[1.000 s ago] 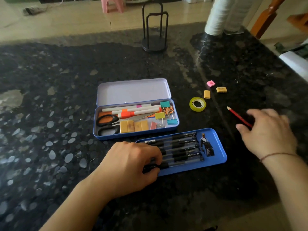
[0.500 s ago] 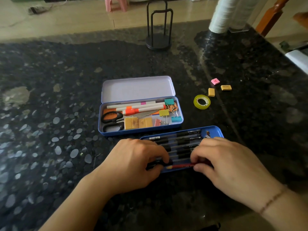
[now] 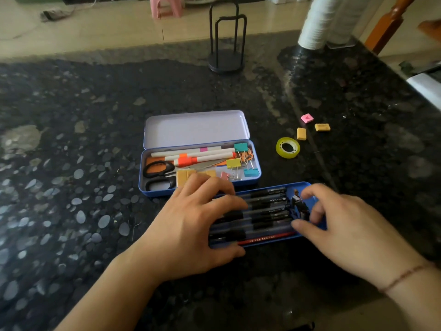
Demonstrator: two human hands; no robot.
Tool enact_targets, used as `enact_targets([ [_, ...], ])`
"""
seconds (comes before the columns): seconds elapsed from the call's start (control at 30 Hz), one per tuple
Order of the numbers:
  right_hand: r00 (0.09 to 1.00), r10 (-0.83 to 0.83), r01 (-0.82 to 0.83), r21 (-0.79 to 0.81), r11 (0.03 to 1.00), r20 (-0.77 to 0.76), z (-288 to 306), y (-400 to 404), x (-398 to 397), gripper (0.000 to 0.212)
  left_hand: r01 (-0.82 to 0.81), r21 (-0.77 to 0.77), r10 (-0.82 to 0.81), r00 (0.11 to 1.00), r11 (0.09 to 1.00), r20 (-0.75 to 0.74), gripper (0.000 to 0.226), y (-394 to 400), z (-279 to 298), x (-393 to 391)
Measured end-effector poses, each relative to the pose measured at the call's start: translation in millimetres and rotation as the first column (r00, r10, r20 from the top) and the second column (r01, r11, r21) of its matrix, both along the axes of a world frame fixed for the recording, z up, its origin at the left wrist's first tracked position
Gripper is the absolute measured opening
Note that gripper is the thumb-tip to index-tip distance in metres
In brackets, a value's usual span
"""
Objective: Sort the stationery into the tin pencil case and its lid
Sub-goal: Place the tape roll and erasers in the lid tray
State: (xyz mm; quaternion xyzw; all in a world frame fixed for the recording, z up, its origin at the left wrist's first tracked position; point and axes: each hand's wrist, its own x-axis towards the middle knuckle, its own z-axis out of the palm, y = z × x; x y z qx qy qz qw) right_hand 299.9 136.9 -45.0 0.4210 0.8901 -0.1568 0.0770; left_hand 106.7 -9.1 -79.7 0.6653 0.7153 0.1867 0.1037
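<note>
The open tin pencil case (image 3: 258,163) holds scissors, white markers, binder clips and erasers; its pale inner lid (image 3: 195,127) is hinged up behind. In front lies a blue lid tray (image 3: 307,186) with several black pens and a red pencil (image 3: 267,238) along its near edge. My left hand (image 3: 191,228) rests flat over the tray's left end, fingers spread on the pens. My right hand (image 3: 343,228) hovers over the tray's right end, fingers apart, holding nothing. A tape roll (image 3: 287,147), two yellow erasers (image 3: 301,133) (image 3: 322,127) and a pink eraser (image 3: 307,117) lie loose at the right.
A black wire stand (image 3: 226,60) stands at the back of the dark stone counter (image 3: 71,163). White stacked cups (image 3: 319,22) are at the back right, and the counter's right edge (image 3: 424,87) is close.
My right hand picked up the red pencil at the right, brought it to the blue tray, laid it on the near edge and let go. My left hand's fingers have spread over the pens.
</note>
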Motion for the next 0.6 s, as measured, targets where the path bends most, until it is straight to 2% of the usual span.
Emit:
enact_targets([
  [0.1,0.997,0.071,-0.072,-0.11,0.991,-0.016,-2.4,-10.9,-7.1,0.075,-0.005,-0.03,0.002,0.996,1.0,-0.089,0.072,1.2,-4.1,5.4],
  [0.17,0.999,0.053,-0.052,-0.161,0.986,0.004,-3.2,-12.5,-9.4,0.081,-0.028,-0.056,0.021,0.993,0.998,-0.113,0.076,2.0,-6.6,7.1],
  [0.23,0.999,-0.044,0.041,-0.137,0.99,-0.018,-5.0,-3.0,-11.5,0.069,-0.038,-0.069,0.031,0.993,0.997,-0.113,0.077,2.4,-7.8,7.2],
  [0.3,0.98,-0.133,0.13,-0.027,0.991,-0.147,-10.9,12.7,-16.1,0.053,-0.039,-0.069,0.032,0.994,0.997,-0.109,0.078,2.2,-9.2,7.5],
  [0.37,0.967,-0.108,0.131,0.087,0.988,-0.229,-20.7,27.6,-24.5,0.051,-0.046,-0.077,0.038,0.993,0.996,-0.108,0.079,2.0,-10.5,8.6],
  [0.47,0.984,-0.051,0.068,0.093,0.993,-0.172,-37.3,42.4,-34.8,0.054,-0.068,-0.1,0.056,0.991,0.993,-0.121,0.081,2.4,-12.4,10.3],
  [0.53,0.993,-0.066,0.072,0.06,0.996,-0.098,-45.4,50.3,-35.5,0.049,-0.075,-0.112,0.061,0.99,0.991,-0.126,0.081,3.1,-12.5,10.8],
  [0.6,0.992,-0.088,0.093,0.061,0.994,-0.087,-47.6,56.1,-32.9,0.04,-0.08,-0.132,0.063,0.99,0.988,-0.125,0.081,4.1,-12.0,10.6],
])
